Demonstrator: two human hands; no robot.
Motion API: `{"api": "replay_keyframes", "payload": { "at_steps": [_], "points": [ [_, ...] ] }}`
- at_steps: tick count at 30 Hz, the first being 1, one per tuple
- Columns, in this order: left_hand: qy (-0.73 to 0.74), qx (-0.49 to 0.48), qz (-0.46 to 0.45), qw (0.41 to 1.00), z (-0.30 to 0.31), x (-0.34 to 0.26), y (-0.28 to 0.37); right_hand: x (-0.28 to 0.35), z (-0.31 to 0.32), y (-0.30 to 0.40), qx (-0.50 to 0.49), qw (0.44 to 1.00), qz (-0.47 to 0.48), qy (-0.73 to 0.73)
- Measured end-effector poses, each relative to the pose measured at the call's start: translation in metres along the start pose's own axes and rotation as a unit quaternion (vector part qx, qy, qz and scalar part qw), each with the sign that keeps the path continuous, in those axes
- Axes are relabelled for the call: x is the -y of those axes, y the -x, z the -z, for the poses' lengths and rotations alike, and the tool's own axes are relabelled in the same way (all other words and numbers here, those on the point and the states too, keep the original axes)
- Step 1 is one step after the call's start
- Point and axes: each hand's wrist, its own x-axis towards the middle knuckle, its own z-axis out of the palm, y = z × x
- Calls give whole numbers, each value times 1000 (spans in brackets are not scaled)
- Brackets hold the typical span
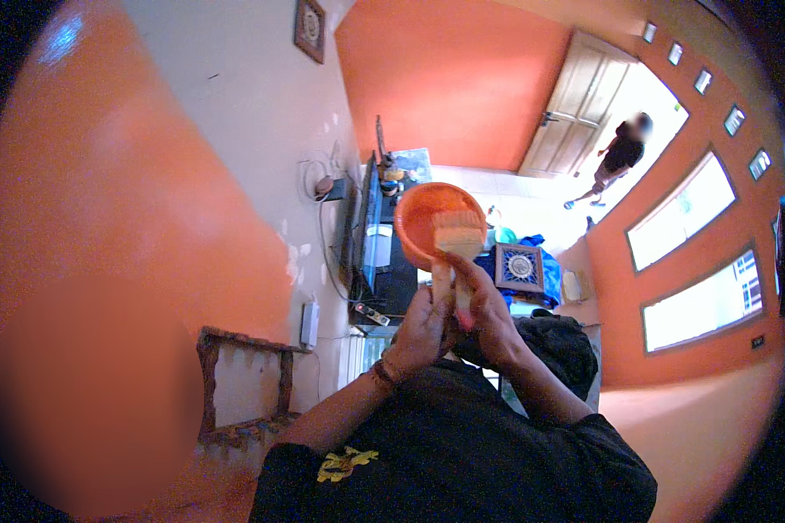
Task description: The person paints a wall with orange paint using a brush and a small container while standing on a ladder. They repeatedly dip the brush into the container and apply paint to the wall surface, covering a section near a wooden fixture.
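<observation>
In front of my chest is an orange plastic paint container (412, 225), its inside coated with orange. My left hand (420, 337) grips a pale handle (441, 282) that reaches up to the container's rim. Close beside it, my right hand (487, 310) is closed on a wide flat paintbrush (459, 236), whose paint-smeared bristles lie over the container's near right side. A red spot shows at the lower end of the brush handle, between the palms. How far the fingers wrap round each handle is partly hidden.
A television (369, 225) and a power strip (371, 314) are on the left. A framed ornament (520, 267) lies on blue cloth at right, near dark fabric (556, 346). A person (623, 153) stands by the open door (579, 108). The left wall (196, 216) is partly orange.
</observation>
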Motion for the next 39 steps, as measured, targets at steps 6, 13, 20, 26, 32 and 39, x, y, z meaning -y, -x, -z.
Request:
{"api": "replay_keyframes", "payload": {
  "at_steps": [6, 13, 20, 26, 32, 39],
  "points": [
    [170, -60, 47, 982, -4, 44, 9, -17, -32, 8, -196, 976, -88, -40],
    [117, -29, 44, 992, -7, 110, 9, -39, -16, 3, -65, 922, -285, -255],
    [-63, 6, -115, 991, -22, 82, 8, -36, -20, -6, -136, 923, -283, -223],
    [-146, 139, -139, 969, -31, 75, 7, -14, 12, 3, -192, 943, -243, -118],
    [-332, 333, 53, 881, -33, 30, -14, 16, 102, 43, -315, 905, -261, 116],
    [-342, 350, -273, 828, -121, 57, -46, -3, 200, 158, -548, 795, -255, 53]
  ]
}}
